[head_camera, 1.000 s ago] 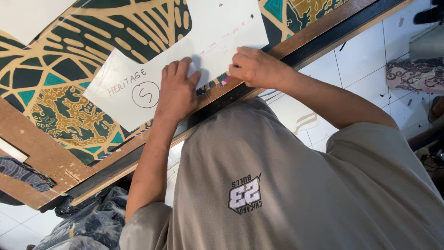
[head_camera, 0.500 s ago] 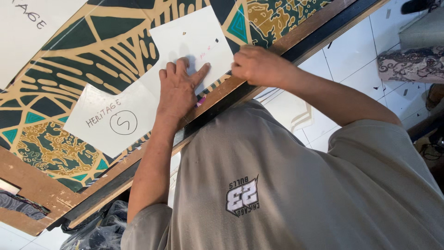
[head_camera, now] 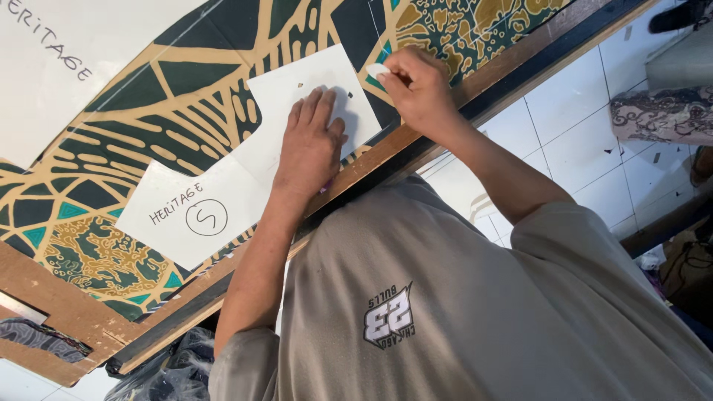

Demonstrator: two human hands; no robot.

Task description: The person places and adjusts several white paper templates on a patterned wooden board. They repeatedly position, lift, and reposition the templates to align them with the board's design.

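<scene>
You are in a sewing or cloth-cutting workshop. You stand at a big flat wooden work table (head_camera: 67,312) with a dark edge. A large printed cloth with green, tan and gold leaf shapes (head_camera: 171,96) lies spread flat over it. White paper pattern pieces (head_camera: 223,193) lie on top of the cloth, the kind used to mark out parts of clothes. Your right hand (head_camera: 420,89) pinches a small white piece of chalk (head_camera: 377,70) at the cloth. The floor has plain white square tiles (head_camera: 572,126). More patterned cloth (head_camera: 657,115) lies in a heap off to the side.
</scene>
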